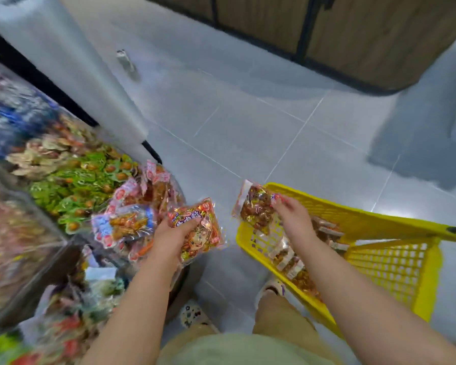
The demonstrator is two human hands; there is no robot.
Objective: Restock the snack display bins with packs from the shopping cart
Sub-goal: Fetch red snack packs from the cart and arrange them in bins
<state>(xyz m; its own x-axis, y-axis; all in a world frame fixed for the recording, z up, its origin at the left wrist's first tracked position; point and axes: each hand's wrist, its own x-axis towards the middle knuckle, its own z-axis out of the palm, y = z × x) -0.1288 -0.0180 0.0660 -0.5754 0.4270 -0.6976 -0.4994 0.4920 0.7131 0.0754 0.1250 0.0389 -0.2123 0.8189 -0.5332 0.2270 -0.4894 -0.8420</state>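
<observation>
While the left grip (pixel 178 234) clutches a red pack (pixel 200 234) off the edge of the bin (pixel 188 278) and the right grip (pixel 292 217) pinches a clear pack (pixel 256 208) above the corner of the cart (pixel 358 216), either slick wrapper could drop to the floor (pixel 248 127).

Red cartoon pack (pixel 199 233) held beside heaped display bins (pixel 182 283); clear-backed pack (pixel 256 208) held over yellow cart (pixel 353 206), more packs (pixel 287 259) inside.

Each hand (pixel 175 234) (pixel 291 216) grips a snack pack (pixel 204 233) (pixel 256 206) beside the yellow cart (pixel 385 248).
</observation>
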